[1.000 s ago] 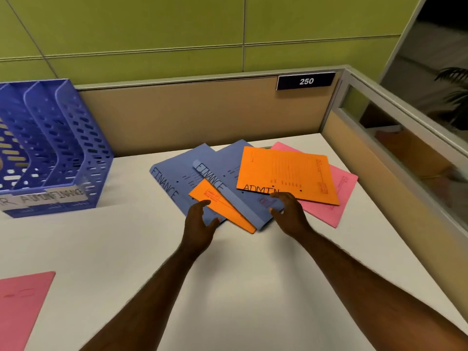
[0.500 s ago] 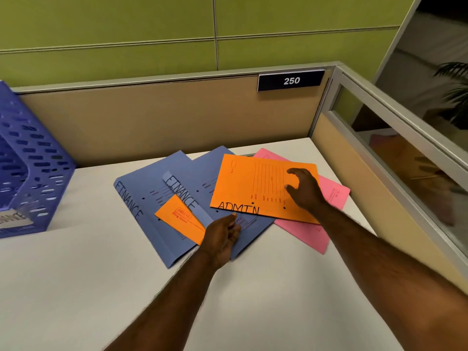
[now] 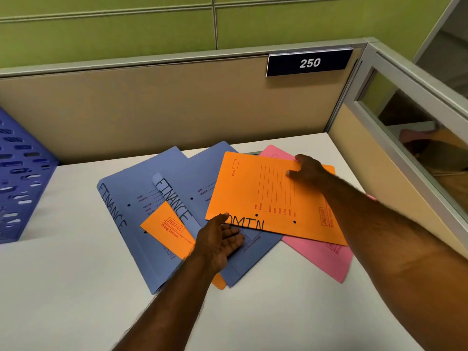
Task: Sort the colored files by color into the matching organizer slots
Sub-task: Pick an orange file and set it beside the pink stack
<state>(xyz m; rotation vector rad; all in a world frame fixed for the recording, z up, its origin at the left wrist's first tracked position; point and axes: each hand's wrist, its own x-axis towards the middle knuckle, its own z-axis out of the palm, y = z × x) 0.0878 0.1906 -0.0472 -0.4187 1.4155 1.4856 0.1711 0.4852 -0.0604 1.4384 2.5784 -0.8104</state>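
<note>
Progress: early stage. All visible files lie in one fanned pile on the counter (image 3: pixel 76 287); none is seen in the organizer (image 3: pixel 22 183), whose blue perforated wall shows only at the left edge, well apart from the pile (its slots are out of view).

Pile contents:
- Top orange file (image 3: pixel 266 198), partly reading "ADMIN", lies over a pink file (image 3: pixel 326 254) and a blue file (image 3: pixel 202 178).
- A second blue file (image 3: pixel 126 224), marked "FINANCE", lies to the left.
- A smaller orange file (image 3: pixel 167 231) is tucked between the blue ones.

Hands:
- Right hand (image 3: pixel 307 171) grips the far edge of the top orange file, fingers curled over the edge, thumb on the face.
- Left hand (image 3: pixel 220 239) lies palm-up at the near edge of that file, fingers straight and slipped partly beneath it, thumb on top. It supports the file but does not clamp it.

Judged step: lifting the top orange file off the pile for transfer to its slot. Remaining: every file shown.

Change from half a second ago: the right hand has moved from the file's face to its far edge, and the left hand has turned palm-up and slid under the near edge. The organizer sits further out of view.
</note>
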